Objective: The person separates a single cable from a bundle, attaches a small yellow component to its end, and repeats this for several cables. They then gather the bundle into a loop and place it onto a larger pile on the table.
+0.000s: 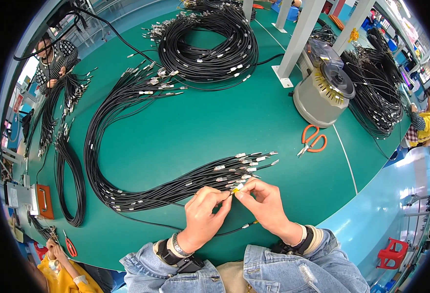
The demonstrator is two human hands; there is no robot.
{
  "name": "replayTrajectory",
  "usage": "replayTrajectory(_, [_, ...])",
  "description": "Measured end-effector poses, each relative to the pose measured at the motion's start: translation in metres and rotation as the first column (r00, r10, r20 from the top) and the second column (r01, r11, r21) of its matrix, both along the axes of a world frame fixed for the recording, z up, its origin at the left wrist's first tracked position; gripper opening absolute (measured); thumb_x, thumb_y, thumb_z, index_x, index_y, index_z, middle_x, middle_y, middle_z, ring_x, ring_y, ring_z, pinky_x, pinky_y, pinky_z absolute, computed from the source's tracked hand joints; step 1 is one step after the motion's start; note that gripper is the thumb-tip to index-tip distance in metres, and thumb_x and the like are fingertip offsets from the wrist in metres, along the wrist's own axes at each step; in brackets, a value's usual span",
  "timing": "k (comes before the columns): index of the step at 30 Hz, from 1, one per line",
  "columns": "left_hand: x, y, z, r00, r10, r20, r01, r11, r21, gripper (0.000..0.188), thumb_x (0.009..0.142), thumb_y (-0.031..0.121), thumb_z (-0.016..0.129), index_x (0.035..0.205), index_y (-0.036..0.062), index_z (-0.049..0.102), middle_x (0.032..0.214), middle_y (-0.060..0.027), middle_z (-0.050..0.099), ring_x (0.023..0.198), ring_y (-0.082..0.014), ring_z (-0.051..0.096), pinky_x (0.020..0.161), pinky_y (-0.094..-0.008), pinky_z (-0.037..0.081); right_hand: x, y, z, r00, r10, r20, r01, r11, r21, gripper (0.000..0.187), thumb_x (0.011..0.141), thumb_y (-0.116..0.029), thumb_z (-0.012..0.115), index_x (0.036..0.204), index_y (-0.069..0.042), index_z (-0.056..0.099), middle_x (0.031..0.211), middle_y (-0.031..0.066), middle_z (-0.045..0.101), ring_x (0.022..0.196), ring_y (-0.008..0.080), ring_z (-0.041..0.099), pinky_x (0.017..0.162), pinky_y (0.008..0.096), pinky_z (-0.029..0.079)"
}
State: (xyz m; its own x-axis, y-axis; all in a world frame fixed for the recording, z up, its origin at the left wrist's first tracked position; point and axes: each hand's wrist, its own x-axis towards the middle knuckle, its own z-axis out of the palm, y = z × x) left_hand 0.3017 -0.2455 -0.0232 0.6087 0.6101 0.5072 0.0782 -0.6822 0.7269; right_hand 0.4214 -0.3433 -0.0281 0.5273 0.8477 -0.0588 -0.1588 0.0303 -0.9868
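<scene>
My left hand (204, 215) and my right hand (266, 205) meet near the table's front edge, pinching one thin black cable (234, 227) between fingertips. A small yellow piece (236, 187) sits at the cable's end where my fingers touch. Just beyond my hands lies a long bundle of black cables (176, 188) with metal tips and white tags. It loops left and back across the green table (200, 127).
Orange-handled scissors (311, 139) lie right of the bundle, near a grey round machine (323, 93). A large cable coil (209, 44) sits at the far centre, more cables at right (376, 93) and left (68, 185). Other people work at the left, lower-left and right edges.
</scene>
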Motion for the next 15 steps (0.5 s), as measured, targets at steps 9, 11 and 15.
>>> replayTrajectory(9, [-0.0013,-0.0007,0.0003,1.0,-0.001,-0.002,0.001,1.0,0.005,0.02,0.067,-0.004,0.074,0.08,0.0047,0.062,0.069,-0.0031,0.058,0.053,-0.0088,0.052,0.043,-0.0207,0.038,-0.0011,0.0004,-0.0009,1.0,0.001,-0.011,-0.001,1.0,-0.016,0.003,0.083,-0.002,0.063,0.084,0.0,0.061,0.081,0.0014,0.059,0.075,0.0074,0.053,0.069,0.0229,0.044])
replayTrajectory(11, [-0.0015,-0.0017,0.0007,1.0,0.002,-0.002,-0.002,1.0,-0.022,0.022,0.067,-0.004,0.074,0.082,0.0052,0.062,0.068,-0.0027,0.057,0.054,-0.0092,0.052,0.043,-0.0213,0.039,-0.0014,0.0006,-0.0016,1.0,-0.004,-0.016,0.004,1.0,-0.008,0.003,0.083,-0.002,0.063,0.084,0.0,0.061,0.081,0.0013,0.059,0.075,0.0074,0.053,0.069,0.0229,0.044])
replayTrajectory(15, [-0.0005,-0.0022,-0.0018,1.0,0.008,0.019,-0.009,0.999,0.044,0.027,0.066,-0.005,0.073,0.089,0.0062,0.064,0.067,-0.0025,0.056,0.054,-0.0107,0.052,0.044,-0.0228,0.039,-0.0017,0.0003,-0.0025,1.0,0.001,-0.028,-0.001,1.0,-0.004,0.003,0.084,-0.003,0.063,0.084,0.0,0.061,0.082,0.0014,0.059,0.076,0.0073,0.053,0.07,0.0228,0.044])
